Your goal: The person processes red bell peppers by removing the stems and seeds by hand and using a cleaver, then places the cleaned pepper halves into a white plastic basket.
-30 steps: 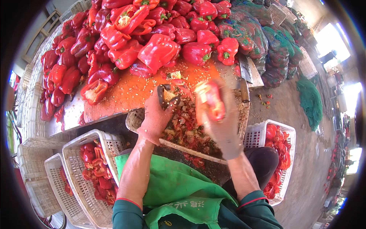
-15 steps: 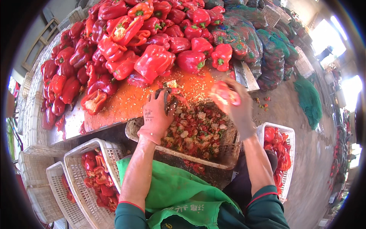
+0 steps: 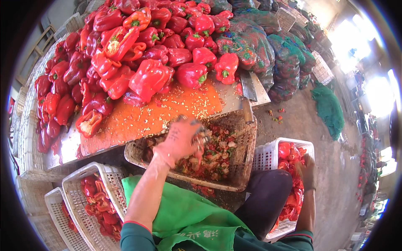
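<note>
My left hand, in a pinkish-orange glove with dark fingertips, is over a shallow bin of pepper cores, seeds and scraps. Its fingers are smeared by motion, so whether they hold any scraps is unclear. To the right, my gloved right hand reaches into the right side of a white basket filled with red pepper pieces; its fingers are mostly hidden. A cleaver with a wooden handle lies at the right end of the work table, its handle jutting over the bin.
Whole red peppers are heaped on the table behind an orange, seed-strewn board. Filled mesh sacks stand at the back right. A green net lies on the floor. White baskets with pepper pieces stand at left.
My right hand has gone from above the bin, where it held a red pepper piece, to the right-hand basket. My left hand has moved from the board's edge down over the bin. The cleaver is now uncovered.
</note>
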The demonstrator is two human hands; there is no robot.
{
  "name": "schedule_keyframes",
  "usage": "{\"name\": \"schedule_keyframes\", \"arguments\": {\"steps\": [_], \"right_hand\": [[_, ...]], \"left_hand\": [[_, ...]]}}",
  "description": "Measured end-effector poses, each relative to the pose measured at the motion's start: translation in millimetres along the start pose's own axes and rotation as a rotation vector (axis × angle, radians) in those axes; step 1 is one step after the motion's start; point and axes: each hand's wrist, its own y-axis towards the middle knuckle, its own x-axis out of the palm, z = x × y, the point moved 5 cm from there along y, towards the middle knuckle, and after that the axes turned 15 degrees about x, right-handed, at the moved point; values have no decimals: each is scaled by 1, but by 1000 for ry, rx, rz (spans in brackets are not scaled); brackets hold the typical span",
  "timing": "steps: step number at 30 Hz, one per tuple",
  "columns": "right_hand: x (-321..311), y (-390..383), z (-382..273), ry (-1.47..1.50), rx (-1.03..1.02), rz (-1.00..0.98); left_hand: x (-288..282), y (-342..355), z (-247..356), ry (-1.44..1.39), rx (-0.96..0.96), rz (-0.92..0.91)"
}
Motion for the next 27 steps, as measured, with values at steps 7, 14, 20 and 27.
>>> {"name": "schedule_keyframes", "arguments": {"steps": [7, 14, 20, 27], "right_hand": [[22, 54, -295, 922, -158, -220], [65, 94, -443, 297, -501, 100], [83, 127, -430, 369, -498, 160], [82, 88, -386, 1279, -216, -305]], "left_hand": [[-1, -2, 10, -94, -7, 20], [-12, -10, -3, -47, -135, -91], [-19, -13, -7, -91, -201, -63], [-27, -27, -20, -185, -381, 254]]}}
